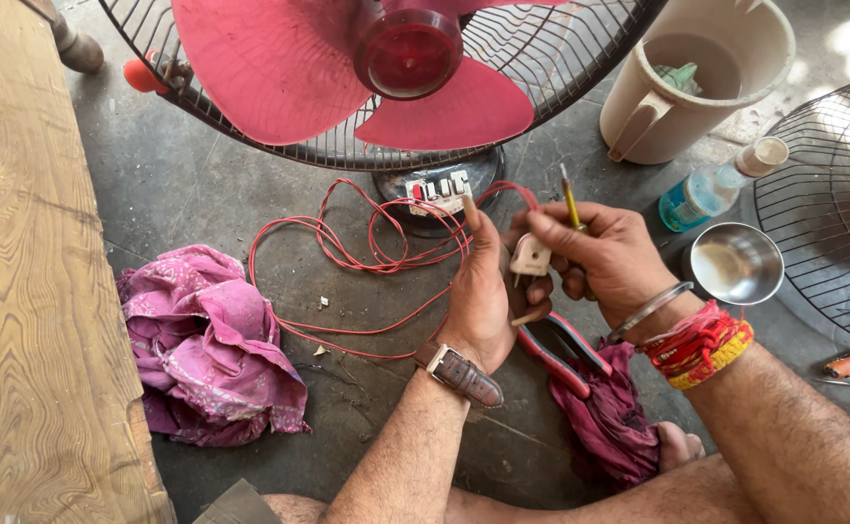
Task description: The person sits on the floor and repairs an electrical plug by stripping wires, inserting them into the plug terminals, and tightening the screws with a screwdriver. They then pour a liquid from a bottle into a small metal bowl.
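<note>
Head view looks down at two bare hands over a grey concrete floor (211, 194). Left hand (481, 291), with a brown leather watch on the wrist, is closed around a small white plastic electric plug (530, 256) and holds it just in front of the palm. Right hand (604, 257) is closed around a thin yellow-handled screwdriver (570, 199) that stands nearly upright, and its fingers also touch the plug. A thin red wire (366, 254) runs in loose loops from the plug to the base of the pink-bladed fan with black wire guard (347, 87). Red-handled pliers (561, 349) lie on a dark red cloth (609, 417) just under the hands.

To do this step well, I think the left hand must keep the plug steady, and the screwdriver tip must sit straight in the screw so it does not slip toward the fingers. The wire should stay slack.
</note>
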